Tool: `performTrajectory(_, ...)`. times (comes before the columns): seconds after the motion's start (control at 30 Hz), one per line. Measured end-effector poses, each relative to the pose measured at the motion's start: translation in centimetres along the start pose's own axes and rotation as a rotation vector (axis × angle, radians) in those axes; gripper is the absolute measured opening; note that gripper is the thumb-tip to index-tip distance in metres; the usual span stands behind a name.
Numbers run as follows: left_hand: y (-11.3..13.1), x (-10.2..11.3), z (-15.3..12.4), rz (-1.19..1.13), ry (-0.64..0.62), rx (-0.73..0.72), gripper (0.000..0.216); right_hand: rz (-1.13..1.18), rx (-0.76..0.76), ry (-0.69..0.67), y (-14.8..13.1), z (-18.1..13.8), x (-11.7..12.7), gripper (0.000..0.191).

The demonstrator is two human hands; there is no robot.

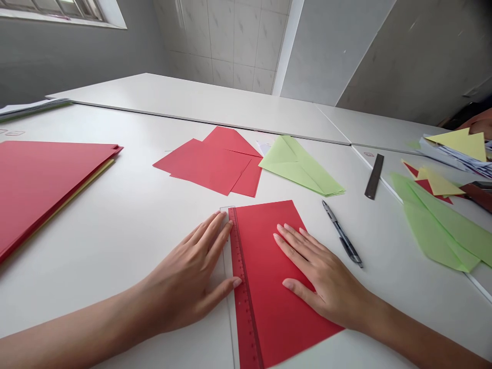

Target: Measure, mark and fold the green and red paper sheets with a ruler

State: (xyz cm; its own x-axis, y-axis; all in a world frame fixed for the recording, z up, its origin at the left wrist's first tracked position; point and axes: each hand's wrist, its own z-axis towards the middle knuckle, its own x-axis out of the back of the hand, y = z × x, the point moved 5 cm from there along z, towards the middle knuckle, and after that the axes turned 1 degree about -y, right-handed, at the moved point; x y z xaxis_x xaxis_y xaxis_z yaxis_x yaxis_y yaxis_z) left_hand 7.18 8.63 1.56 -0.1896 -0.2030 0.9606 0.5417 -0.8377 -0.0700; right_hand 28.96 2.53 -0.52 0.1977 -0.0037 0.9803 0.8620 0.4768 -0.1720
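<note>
One smooth red paper sheet (265,256) with straight edges lies at the lower centre of the frame, a see-through plastic ruler (246,312) along its left side. The left hand (196,264) touches the ruler, fingers extended, thumb apart; the right hand (321,271) rests flat on the sheet, fingers slightly spread. Flat, angular red pieces (203,164) and creased pale-green paper (295,164) lie at upper centre. The ruler's fine markings are too small to read.

Tabletop (130,230) bright, softly lit; upper-right wall (418,56) dim; edges stretched.
</note>
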Motion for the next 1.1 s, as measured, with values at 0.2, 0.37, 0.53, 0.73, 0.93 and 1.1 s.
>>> performTrajectory(0.2, -0.04, -0.12, -0.05, -0.038, 0.001, 0.003, 0.082, -0.021, 0.003, -0.012, 0.03, -0.05, -0.02, 0.065)
performTrajectory(0.37, -0.09, 0.0, 0.05, -0.024, 0.001, -0.005, 0.081, -0.028, 0.002, -0.017, 0.01, 0.04, 0.0, 0.064)
performTrajectory(0.53, -0.19, -0.05, -0.09, -0.028, -0.002, 0.008, 0.083, -0.012, -0.001, -0.009, 0.03, 0.04, 0.03, 0.064)
performTrajectory(0.73, -0.17, -0.13, 0.11, 0.012, -0.007, -0.012, 0.085, 0.022, 0.0, 0.011, 0.08, -0.06, 0.05, 0.066)
performTrajectory(0.93, -0.17, 0.18, 0.62, 0.01, -0.014, -0.046, 0.08, -0.001, 0.002, 0.014, 0.02, 0.02, 0.04, 0.066)
performTrajectory(1.1, -0.15, 0.18, 0.74, -0.044, 0.001, -0.047, 0.077, 0.012, 0.003, 0.019, 0.07, -0.13, 0.22, 0.066)
